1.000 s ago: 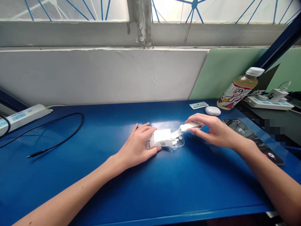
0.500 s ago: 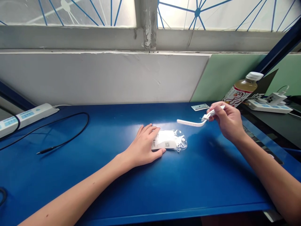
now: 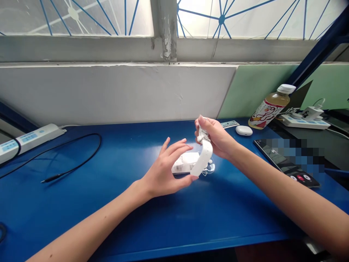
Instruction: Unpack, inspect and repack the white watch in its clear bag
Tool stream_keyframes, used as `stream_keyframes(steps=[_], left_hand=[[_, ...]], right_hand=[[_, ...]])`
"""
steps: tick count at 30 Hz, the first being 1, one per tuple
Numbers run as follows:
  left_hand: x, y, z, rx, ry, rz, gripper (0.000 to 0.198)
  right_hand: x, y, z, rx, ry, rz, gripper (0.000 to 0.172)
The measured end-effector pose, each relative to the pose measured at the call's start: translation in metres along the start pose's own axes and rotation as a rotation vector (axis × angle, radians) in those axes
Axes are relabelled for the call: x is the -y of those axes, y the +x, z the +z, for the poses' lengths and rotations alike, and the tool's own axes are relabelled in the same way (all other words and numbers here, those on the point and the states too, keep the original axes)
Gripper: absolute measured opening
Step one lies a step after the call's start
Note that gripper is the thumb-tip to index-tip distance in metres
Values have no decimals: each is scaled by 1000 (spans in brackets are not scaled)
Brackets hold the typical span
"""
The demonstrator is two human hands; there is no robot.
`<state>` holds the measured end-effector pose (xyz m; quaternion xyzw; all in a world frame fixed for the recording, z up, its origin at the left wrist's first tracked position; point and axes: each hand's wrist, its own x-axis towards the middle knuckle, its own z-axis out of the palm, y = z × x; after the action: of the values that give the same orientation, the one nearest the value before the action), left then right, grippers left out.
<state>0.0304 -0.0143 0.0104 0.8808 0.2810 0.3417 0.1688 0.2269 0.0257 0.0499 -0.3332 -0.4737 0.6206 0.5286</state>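
My right hand (image 3: 214, 136) grips a white strap (image 3: 202, 158) at its upper end, where a small white fitting shows between fingers and thumb. The strap curves downward and has small holes in it. My left hand (image 3: 166, 167) has its fingers spread, and its thumb tip is at the strap's lower end; whether they touch I cannot tell. Behind the strap and the left fingers, a small white packet (image 3: 184, 163) with printed codes and a clear plastic end lies on the blue desk (image 3: 122, 218). Part of the packet is hidden.
A black cable (image 3: 73, 168) loops beside a white power strip (image 3: 32, 136) at left. To the right are a white earbud case (image 3: 244, 130), a printed card (image 3: 229, 124), a drink bottle (image 3: 268, 109) and a phone (image 3: 283, 162). Another power strip (image 3: 305, 122) stands beyond.
My right hand has brought the strap leftward, over the packet, and turned it downward. My left hand has lifted off the packet. The earbud case and phone have come into fuller view.
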Motion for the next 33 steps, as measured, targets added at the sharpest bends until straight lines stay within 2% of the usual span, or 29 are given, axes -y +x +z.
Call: stream_keyframes(steps=[3,5,8,10,12,15,17,21,25,29,33], left_hand=[[-11,1,1,-47,-212,51,55],[-18,-1,4,6,-420,8,47],[-29,-5,12,40,-799,-112,65],[-36,-7,17,104,-982,-201,68],[-39,-6,21,112,-1108,-333,58],[-38,0,21,100,-1213,-550,45],[-35,3,20,89,-1299,-620,44],[-29,7,18,35,-1414,-693,33],[-30,9,18,11,-1514,-750,28],[-29,12,18,-2,-1522,-814,28],[-25,13,16,-64,-1459,-853,31]], right_hand=[[0,14,12,28,9,-8,44],[-5,19,12,44,22,6,43],[-17,21,6,50,29,65,40],[-25,19,0,42,18,108,40],[-31,17,-3,32,7,139,42],[-35,13,0,27,-8,164,45],[-35,11,5,33,-13,182,45],[-30,6,11,66,26,182,42],[-27,2,12,119,21,194,47],[-25,1,14,167,68,182,45],[-22,-1,18,291,210,200,40]])
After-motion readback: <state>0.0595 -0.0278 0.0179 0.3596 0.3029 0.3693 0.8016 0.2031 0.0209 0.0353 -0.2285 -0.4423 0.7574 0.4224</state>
